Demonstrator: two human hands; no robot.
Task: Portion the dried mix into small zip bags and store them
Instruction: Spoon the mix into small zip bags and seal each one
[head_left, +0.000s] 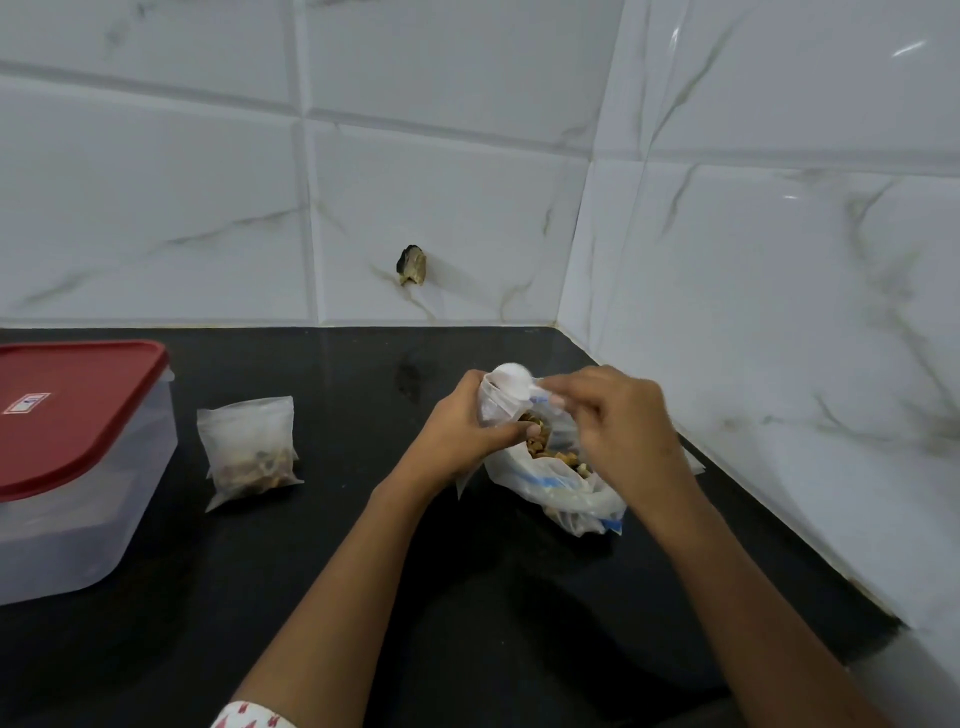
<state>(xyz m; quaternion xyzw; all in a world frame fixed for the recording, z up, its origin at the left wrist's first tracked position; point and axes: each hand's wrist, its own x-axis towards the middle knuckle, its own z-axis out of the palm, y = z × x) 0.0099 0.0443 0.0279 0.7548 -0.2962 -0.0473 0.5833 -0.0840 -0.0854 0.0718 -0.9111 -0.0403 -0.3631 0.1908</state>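
Red-lid container (78, 415) far left, lid sticker (27, 403) too small to read, left hand (462, 426) curled round open small zip bag (492, 408), right hand (618, 421) pinching white scoop (511, 382) at bag mouth, large mix bag (561, 486) beneath on black counter (337, 545), filled bag (249, 449) between container and hands

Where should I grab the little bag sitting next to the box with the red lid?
Pinch the little bag by its flat, empty top strip, coming straight down from above. The mix sits in the bottom, so the bag should hang upright from there instead of tipping.
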